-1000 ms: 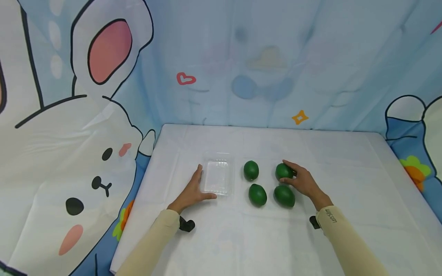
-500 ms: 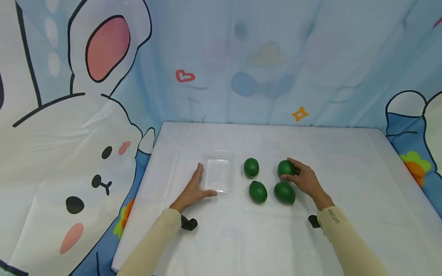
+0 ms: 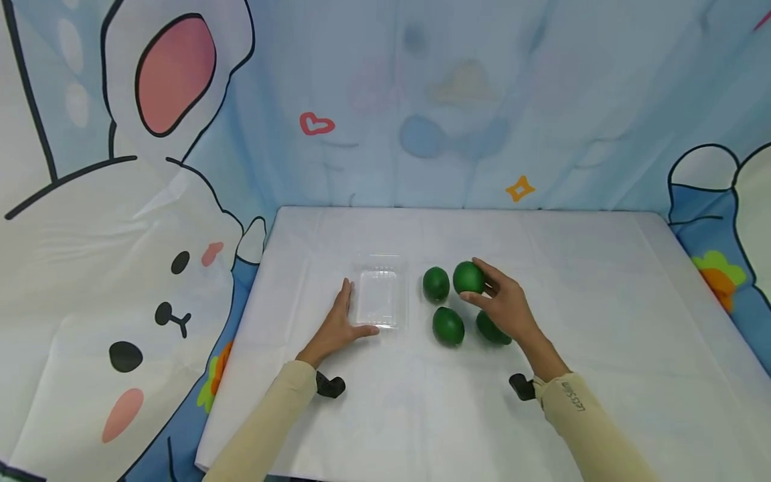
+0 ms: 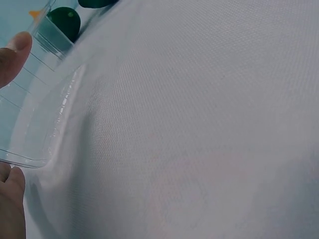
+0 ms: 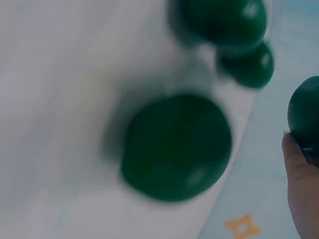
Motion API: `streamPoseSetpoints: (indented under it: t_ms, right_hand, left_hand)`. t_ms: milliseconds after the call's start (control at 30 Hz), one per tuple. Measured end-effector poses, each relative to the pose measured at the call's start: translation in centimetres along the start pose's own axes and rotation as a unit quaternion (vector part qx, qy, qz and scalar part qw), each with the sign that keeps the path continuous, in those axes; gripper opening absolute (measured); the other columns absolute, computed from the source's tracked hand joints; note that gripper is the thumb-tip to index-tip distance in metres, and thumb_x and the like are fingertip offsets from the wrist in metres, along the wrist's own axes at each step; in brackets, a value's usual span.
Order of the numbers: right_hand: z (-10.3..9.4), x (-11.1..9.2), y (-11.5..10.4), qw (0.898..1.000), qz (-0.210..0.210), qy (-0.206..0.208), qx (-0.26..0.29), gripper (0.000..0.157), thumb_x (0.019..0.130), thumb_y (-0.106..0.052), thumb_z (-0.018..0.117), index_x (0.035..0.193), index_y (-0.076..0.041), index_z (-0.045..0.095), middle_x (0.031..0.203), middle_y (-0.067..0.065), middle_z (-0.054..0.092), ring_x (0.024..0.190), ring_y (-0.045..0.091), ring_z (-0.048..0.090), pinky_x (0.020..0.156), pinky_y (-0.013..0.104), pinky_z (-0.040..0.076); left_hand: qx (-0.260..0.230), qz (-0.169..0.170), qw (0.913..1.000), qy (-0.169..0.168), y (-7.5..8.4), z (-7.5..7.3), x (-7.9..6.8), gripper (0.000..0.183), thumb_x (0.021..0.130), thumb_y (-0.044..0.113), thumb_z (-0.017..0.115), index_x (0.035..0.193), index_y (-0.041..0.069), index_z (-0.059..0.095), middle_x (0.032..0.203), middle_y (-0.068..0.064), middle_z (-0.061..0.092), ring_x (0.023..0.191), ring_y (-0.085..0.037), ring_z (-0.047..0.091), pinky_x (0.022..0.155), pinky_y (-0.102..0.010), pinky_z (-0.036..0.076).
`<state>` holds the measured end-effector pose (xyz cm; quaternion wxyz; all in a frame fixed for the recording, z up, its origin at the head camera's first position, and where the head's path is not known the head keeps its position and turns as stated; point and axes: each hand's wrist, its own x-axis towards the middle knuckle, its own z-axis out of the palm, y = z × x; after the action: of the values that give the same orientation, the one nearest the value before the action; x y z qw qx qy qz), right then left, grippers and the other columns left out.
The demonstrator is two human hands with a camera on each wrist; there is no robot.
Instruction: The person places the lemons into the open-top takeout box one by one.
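My right hand holds a green lime between thumb and fingers, close over the white table; the right wrist view catches part of this held lime at its right edge. My left hand is spread at the near left corner of a clear plastic container, fingers along its left side and thumb along its near side. The left wrist view has the container's clear wall between fingertips and thumb. Between the hands lie two limes, a far one and a nearer one. A third lime is partly hidden behind the right hand.
A white cloth covers the table. Behind it hangs a light blue printed curtain, with a large rabbit figure along the left side. Dark wrist mounts stick out at both cuffs.
The right hand has lifted the far right lime and moved it left, toward the far left lime. The left hand has stayed at the container. The head view has tilted slightly downward.
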<state>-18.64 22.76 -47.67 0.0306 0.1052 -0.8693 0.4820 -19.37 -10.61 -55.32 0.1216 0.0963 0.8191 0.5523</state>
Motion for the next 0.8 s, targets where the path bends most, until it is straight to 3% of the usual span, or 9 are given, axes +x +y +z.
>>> streamPoseSetpoints:
  t_ms: [133, 433, 633, 800]
  right_hand:
    - [3.6, 1.0, -2.5, 0.999, -0.011, -0.028, 0.034, 0.076, 0.083, -0.011, 0.076, 0.148, -0.002, 0.038, 0.148, 0.024, 0.040, 0.132, 0.041, 0.046, 0.104, 0.047, 0.043]
    - [11.7, 3.2, -5.8, 0.997, -0.027, -0.064, 0.019, 0.075, 0.080, -0.012, 0.079, 0.144, -0.002, 0.044, 0.146, 0.018, 0.047, 0.132, 0.035, 0.048, 0.106, 0.044, 0.044]
    - [15.5, 3.5, -6.2, 0.997, 0.011, -0.074, -0.026, 0.073, 0.080, -0.013, 0.080, 0.143, -0.002, 0.046, 0.142, 0.017, 0.051, 0.128, 0.032, 0.052, 0.105, 0.045, 0.044]
    - [17.1, 3.5, -5.5, 0.995, 0.020, -0.079, -0.050, 0.068, 0.080, -0.011, 0.080, 0.139, 0.001, 0.048, 0.136, 0.019, 0.056, 0.119, 0.034, 0.057, 0.099, 0.048, 0.048]
  left_hand:
    - [-0.010, -0.002, 0.9999, 0.002, 0.1, 0.0, 0.2, 0.127, 0.074, 0.026, 0.086, 0.156, 0.012, -0.010, 0.164, -0.011, -0.001, 0.151, -0.026, 0.001, 0.121, -0.043, 0.012]
    - [-0.014, 0.000, 0.9999, 0.004, 0.2, 0.0, 0.2, 0.125, 0.075, 0.024, 0.086, 0.156, 0.011, -0.008, 0.164, -0.008, -0.001, 0.151, -0.025, 0.003, 0.121, -0.044, 0.016]
    - [-0.003, 0.014, 0.9999, -0.002, 0.3, 0.0, 0.1, 0.124, 0.076, 0.026, 0.085, 0.156, 0.007, -0.008, 0.163, -0.012, -0.002, 0.151, -0.026, 0.003, 0.121, -0.042, 0.016]
    - [0.001, 0.032, 0.9995, -0.003, 0.2, 0.0, 0.2, 0.120, 0.079, 0.023, 0.083, 0.155, 0.003, -0.008, 0.163, -0.017, 0.001, 0.150, -0.027, 0.007, 0.120, -0.041, 0.017]
